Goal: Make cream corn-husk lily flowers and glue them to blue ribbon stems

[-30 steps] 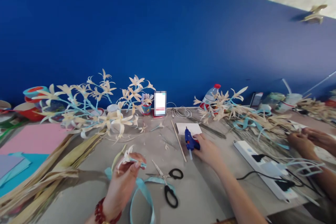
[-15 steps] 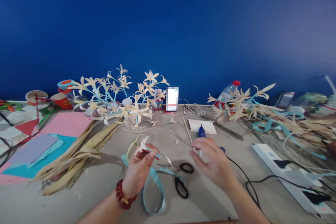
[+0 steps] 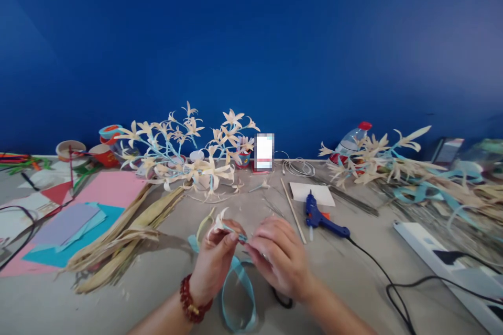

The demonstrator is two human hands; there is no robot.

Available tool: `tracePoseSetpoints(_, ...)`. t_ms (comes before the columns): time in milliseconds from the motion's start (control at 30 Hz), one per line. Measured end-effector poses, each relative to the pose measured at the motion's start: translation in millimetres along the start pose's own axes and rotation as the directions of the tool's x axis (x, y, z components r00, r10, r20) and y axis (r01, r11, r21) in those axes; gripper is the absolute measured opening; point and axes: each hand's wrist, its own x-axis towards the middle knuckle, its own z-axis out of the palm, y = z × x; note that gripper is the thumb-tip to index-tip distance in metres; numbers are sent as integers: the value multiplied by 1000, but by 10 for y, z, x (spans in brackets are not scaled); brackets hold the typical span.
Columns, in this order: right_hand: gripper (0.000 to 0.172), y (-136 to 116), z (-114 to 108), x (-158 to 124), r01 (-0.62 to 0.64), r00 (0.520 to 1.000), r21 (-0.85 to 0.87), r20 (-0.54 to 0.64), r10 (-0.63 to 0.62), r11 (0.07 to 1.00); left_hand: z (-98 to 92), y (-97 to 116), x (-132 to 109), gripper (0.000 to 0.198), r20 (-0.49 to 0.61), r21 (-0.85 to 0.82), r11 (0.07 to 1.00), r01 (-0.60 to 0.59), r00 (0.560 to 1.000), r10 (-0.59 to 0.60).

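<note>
My left hand [image 3: 218, 261], with a red bead bracelet at the wrist, pinches a small cream flower [image 3: 220, 220] by its blue-wrapped stem. My right hand [image 3: 279, 254] is beside it, fingers closed around the stem's end; whether they hold anything else is hidden. A light blue ribbon [image 3: 253, 303] loops down below the hands. Under my right hand lie the scissors, mostly covered, with part of a black handle [image 3: 283, 301] showing. The blue glue gun [image 3: 322, 220] rests to the right, its nozzle pointing away.
Cream flower sprays [image 3: 168, 141] stand at the back left, with more flowers [image 3: 373, 157] at the back right. Dried husks [image 3: 118, 251] and coloured paper [image 3: 113, 186] lie left. A stick [image 3: 293, 209], white card [image 3: 318, 194], phone [image 3: 264, 153] and power strip [image 3: 432, 267] are also there.
My right hand has moved left from the glue gun to the stem in my left hand, and now covers most of the scissors. The view has shifted slightly, moving everything rightward.
</note>
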Motion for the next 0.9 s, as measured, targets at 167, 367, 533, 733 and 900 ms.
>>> tracePoseSetpoints(167,19,17,68,-56,-32,999,41,-7,32,999,15,-4,-1,5,-2,44,999,-5,1000,5)
tracePoseSetpoints(367,16,-6,107,-115,-68,996,108,-45,74,992,40,11,-42,5,-19,166,985,-55,998,59)
tracePoseSetpoints(533,18,-27,105,-101,-79,992,148,-83,92,986,44,28,-50,7,10,235,967,-99,995,99)
tracePoseSetpoints(733,16,-45,93,-70,-91,990,152,-91,106,984,13,11,-62,6,35,271,954,-128,992,123)
tracePoseSetpoints(900,16,-51,94,-67,-97,989,163,-91,113,982,-22,-10,-69,9,88,317,932,-177,984,157)
